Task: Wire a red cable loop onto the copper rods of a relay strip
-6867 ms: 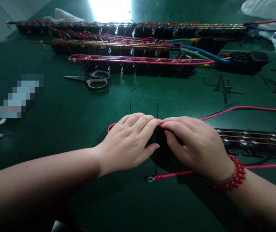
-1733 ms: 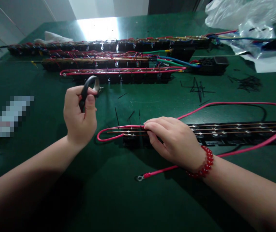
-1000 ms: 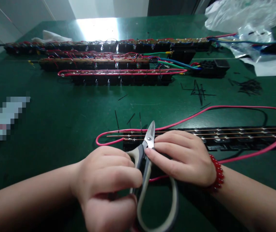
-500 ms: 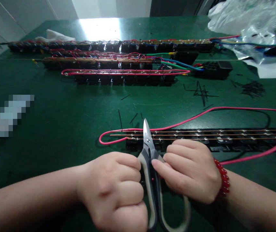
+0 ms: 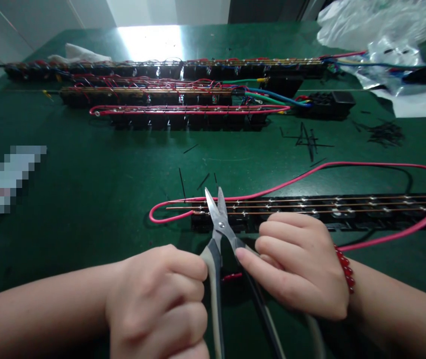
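My left hand (image 5: 160,304) is closed round one handle of a pair of scissors (image 5: 222,227), and my right hand (image 5: 298,264) is closed on the other handle. The short silver blades stand apart and point away from me, over the left part of a black strip (image 5: 291,202) with copper-coloured rods along it. A thick red wire (image 5: 272,188) bends back at the strip's left end and loops out wide to the right. Below the scissors' pivot, between the handles, lies a small red piece (image 5: 232,276). The scissors hide part of the strip.
Further back lie several similar wired strips (image 5: 183,122) with red, blue and green wires. Black offcuts (image 5: 384,133) are scattered on the green table (image 5: 115,164). Clear plastic bags (image 5: 384,30) sit at the back right. A pixelated patch (image 5: 9,179) covers something at the left.
The scissors have gone from closed blades to spread blades. My left hand has moved left and slightly down with its handle; my right hand has hardly moved. The view has shifted slightly.
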Available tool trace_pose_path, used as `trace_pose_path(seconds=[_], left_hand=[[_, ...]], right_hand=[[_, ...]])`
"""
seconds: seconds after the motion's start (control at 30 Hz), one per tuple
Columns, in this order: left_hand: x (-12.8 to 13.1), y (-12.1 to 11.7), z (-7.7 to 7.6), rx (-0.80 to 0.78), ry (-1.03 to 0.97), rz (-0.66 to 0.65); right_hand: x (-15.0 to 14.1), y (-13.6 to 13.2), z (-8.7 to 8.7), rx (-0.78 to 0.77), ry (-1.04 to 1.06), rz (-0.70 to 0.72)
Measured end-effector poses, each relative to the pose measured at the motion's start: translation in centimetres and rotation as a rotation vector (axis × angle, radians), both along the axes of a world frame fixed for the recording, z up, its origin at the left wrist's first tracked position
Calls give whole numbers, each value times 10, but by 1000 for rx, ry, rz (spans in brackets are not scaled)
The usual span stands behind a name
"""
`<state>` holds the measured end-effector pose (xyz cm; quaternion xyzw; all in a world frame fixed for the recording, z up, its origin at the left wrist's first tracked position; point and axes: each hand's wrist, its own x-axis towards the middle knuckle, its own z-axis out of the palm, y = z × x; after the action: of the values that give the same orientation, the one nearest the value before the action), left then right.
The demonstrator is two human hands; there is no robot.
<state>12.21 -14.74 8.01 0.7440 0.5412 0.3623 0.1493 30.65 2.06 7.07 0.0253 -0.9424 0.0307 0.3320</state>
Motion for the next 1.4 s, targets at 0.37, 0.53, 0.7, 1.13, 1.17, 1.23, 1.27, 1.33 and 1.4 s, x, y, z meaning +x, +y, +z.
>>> trace_pose_path(seconds=[0.37,0.53,0.7,1.13,1.17,1.23,1.27,1.33,1.4], left_hand=[[8,44,-1,348,-258,-23],[-1,53,-13,418,-305,-128],[-7,57,-8,453,-247,-286],[-21,70,-3,305,-189,-493],[-22,71,-3,292,-180,-527],[-22,72,-4,262,-153,-598],[-22,73,-5,250,-145,-627],[-22,76,-6,233,-135,-653],[-21,78,-6,255,-121,-646]], right_hand=[[4,1,8,-253,-50,-13],[4,1,4,-232,-32,5],[4,3,1,-237,-29,7],[-3,0,-3,-575,36,47],[-4,0,-4,-578,37,56],[-5,1,-6,-544,28,60],[-6,1,-7,-518,31,65],[-8,2,-9,-466,27,73],[-9,3,-10,-421,16,71]])
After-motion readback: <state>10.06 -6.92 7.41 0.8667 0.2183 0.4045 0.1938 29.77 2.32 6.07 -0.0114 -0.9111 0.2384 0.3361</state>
